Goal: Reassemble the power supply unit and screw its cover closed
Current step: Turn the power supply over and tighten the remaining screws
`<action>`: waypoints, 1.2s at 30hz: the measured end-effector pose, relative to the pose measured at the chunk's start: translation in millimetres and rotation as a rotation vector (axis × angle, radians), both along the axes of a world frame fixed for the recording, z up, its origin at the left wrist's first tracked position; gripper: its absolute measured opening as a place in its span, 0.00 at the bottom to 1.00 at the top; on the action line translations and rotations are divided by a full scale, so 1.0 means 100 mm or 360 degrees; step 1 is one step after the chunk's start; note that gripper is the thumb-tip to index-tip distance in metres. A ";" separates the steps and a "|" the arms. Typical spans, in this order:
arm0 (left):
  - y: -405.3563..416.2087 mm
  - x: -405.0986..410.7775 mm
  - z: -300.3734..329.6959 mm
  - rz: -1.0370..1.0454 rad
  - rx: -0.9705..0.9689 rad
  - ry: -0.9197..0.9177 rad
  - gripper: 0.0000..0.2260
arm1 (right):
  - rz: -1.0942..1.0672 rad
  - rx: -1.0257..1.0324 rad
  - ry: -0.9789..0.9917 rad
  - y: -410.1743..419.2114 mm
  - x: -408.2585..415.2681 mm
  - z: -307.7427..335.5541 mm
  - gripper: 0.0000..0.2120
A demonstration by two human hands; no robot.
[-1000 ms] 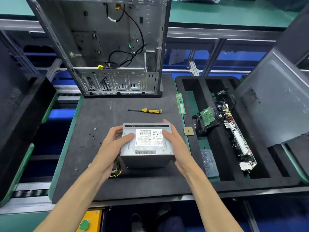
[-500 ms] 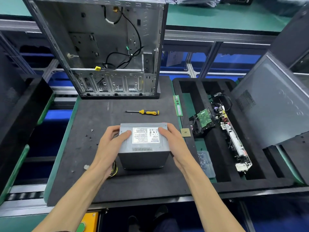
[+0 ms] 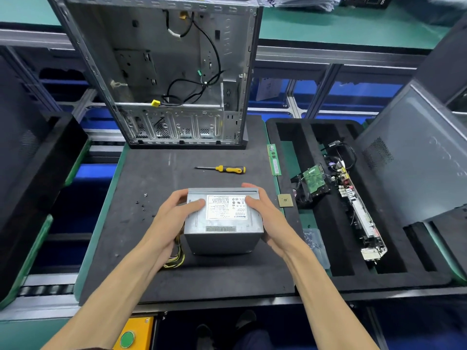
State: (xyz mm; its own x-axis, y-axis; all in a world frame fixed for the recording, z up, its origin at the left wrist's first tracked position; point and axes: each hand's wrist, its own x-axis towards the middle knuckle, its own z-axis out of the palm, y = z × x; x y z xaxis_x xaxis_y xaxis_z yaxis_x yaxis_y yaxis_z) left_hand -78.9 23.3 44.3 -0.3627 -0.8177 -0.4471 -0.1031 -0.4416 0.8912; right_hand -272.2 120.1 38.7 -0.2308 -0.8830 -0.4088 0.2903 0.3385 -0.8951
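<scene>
Power supply unit held between both hands on the bench

The grey metal power supply unit (image 3: 222,219) sits on the dark foam mat (image 3: 141,248) of the bench, near its front edge, label side up with a white printed sticker and a barcode strip on top. The left hand (image 3: 168,223) grips its left side, thumb laid over the top edge and fingers (image 3: 178,194) curled round the far corner. The right hand (image 3: 267,218) grips the right side the same way, thumb on top by the sticker, fingers wrapped along the far edge. A bundle of yellow and black wires (image 3: 177,256) spills out from the unit's lower left, beneath the left wrist.

Beyond the unit a yellow-handled screwdriver (image 3: 222,169) lies flat on the mat, tip pointing left. A few small loose screws (image 3: 142,202) are scattered on the mat to the left. Just right of the unit rests a square processor chip (image 3: 285,200), and further back along the mat's right edge a green memory stick (image 3: 274,160).

At the back of the mat stands an open, stripped computer case (image 3: 171,72) with black cables hanging inside. To the right, a black slotted foam tray (image 3: 316,253) holds a green circuit board (image 3: 314,179) and a long motherboard (image 3: 358,213) standing on edge. A grey case side panel (image 3: 417,157) leans over the tray's far right
</scene>
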 end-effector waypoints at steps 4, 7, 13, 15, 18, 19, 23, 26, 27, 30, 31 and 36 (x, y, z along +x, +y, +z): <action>0.06 -0.03 -0.01 -0.0004 -0.0059 -0.0027 0.12 | -0.0055 0.0026 0.0041 -0.03 0.03 0.01 0.13; 0.04 -0.06 0.02 0.0000 -0.0041 -0.0038 0.09 | -0.0139 0.0030 0.0104 -0.07 0.04 -0.02 0.11; 0.01 -0.14 0.08 0.0107 -0.0007 -0.0065 0.07 | -0.0262 0.0007 0.0188 -0.13 0.07 -0.07 0.11; -0.01 -0.16 0.07 0.0151 -0.0028 -0.0073 0.05 | -0.0219 0.0008 0.0175 -0.13 0.04 -0.07 0.11; -0.03 -0.16 0.03 0.0171 -0.0077 -0.0083 0.03 | -0.0185 -0.0001 0.0154 -0.12 0.02 -0.07 0.11; -0.02 -0.15 0.02 0.0175 -0.0094 -0.0083 0.03 | -0.0194 -0.0013 0.0155 -0.11 0.03 -0.07 0.10; -0.02 -0.15 0.00 0.0202 -0.0121 -0.0066 0.04 | -0.0208 -0.0040 0.0175 -0.11 0.03 -0.08 0.07; -0.01 -0.15 -0.02 0.0228 -0.0133 -0.0040 0.04 | -0.0210 -0.0035 0.0175 -0.11 0.04 -0.06 0.07; 0.00 -0.14 -0.03 0.0233 -0.0137 -0.0035 0.03 | -0.0218 -0.0031 0.0178 -0.10 0.04 -0.06 0.07; 0.02 -0.14 -0.03 0.0237 -0.0130 -0.0033 0.04 | -0.0190 -0.0020 0.0184 -0.09 0.05 -0.04 0.06; 0.02 -0.14 -0.03 0.0238 -0.0124 -0.0032 0.03 | -0.0159 -0.0009 0.0195 -0.08 0.05 -0.04 0.06; 0.03 -0.14 -0.03 0.0245 -0.0134 -0.0020 0.03 | 0.0124 -0.0011 0.0720 -0.05 0.03 0.06 0.13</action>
State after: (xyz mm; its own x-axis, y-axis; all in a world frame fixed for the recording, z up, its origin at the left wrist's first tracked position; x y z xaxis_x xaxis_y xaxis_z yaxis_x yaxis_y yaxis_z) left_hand -93.0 26.3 41.4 -0.2251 -0.8979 -0.3782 -0.0514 -0.3767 0.9249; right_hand -269.3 114.7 45.0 -0.3175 -0.9071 -0.2765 -0.1564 0.3376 -0.9282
